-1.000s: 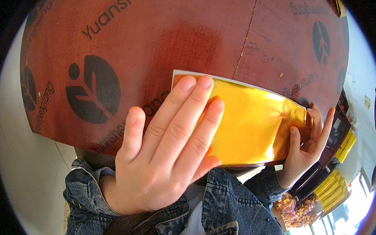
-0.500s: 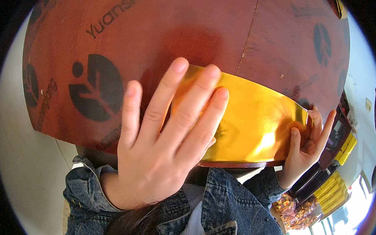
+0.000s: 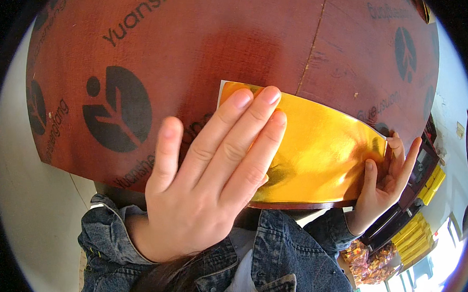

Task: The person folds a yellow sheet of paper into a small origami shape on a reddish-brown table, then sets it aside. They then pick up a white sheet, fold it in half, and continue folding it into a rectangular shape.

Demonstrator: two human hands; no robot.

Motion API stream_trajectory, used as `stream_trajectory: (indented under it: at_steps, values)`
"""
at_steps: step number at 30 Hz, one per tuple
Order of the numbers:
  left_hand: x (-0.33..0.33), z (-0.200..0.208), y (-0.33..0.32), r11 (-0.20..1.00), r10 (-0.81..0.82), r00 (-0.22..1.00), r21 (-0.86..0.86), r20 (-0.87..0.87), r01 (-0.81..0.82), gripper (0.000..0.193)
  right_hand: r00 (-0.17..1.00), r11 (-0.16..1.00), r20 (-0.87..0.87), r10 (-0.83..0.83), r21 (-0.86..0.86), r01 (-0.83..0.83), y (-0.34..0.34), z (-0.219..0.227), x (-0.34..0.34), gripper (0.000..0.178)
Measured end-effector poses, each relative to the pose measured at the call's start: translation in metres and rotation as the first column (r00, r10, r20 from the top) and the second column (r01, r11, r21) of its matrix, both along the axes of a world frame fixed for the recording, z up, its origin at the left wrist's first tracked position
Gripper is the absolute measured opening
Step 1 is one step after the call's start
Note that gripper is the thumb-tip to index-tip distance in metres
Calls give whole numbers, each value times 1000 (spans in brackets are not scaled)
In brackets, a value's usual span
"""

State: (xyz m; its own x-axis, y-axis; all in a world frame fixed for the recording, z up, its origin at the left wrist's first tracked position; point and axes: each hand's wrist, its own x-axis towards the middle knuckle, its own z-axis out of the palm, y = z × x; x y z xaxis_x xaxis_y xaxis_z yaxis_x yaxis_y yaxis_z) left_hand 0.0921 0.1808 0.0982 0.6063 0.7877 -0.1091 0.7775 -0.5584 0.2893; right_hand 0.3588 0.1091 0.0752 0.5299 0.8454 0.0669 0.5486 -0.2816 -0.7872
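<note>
A shiny gold foil paper sheet [image 3: 323,152] with a white edge lies on the reddish-brown board tabletop [image 3: 188,49], close to its near edge. Over the sheet's left part is my left hand [image 3: 204,184], back upward and fingers stretched out; the little finger is spread from the rest. That hand hides much of the sheet's left side, and most of its thumb is out of sight. At the sheet's right edge, my right hand [image 3: 384,178] has its thumb on the gold face and some fingers curled by the edge, pinching it. One finger sticks out.
A seam [image 3: 313,48] runs across the board. Another gold piece [image 3: 427,13] shows at the far right rim. To the lower right are yellow bundles [image 3: 413,237] and clear-wrapped orange-brown items [image 3: 372,262]. A pale surface [image 3: 16,129] lies beyond the board's left edge.
My left hand's ring finger has closed in toward the middle finger, and the little finger has drawn down slightly. The sheet's upper left corner now shows. My right hand stays at the right edge.
</note>
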Motion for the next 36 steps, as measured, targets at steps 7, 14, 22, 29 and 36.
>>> stream_trajectory:
  at_steps: [7, 14, 22, 29, 36]
  values:
    - [-1, 3, 2, 998, 54, 997, -47, 51, -51, 51, 1000, 1000, 8, 12, 12, -13, 0, 0, -1, 92]
    - [-2, 2, 4, 998, 44, 998, -44, 49, -42, 50, 999, 999, 3, 49, 16, -49, 2, -1, 1, 94]
    - [-3, 3, 4, 997, 53, 997, -55, 55, -50, 50, 999, 1000, 26, 25, 4, -26, 4, 1, -1, 95]
    - [-4, 3, 6, 998, 51, 997, -47, 61, -48, 50, 998, 999, 50, 35, -2, -35, 4, 1, 1, 96]
    - [-5, 3, 5, 999, 42, 998, -31, 47, -40, 49, 996, 999, 76, 44, -16, -43, 5, 1, 2, 98]
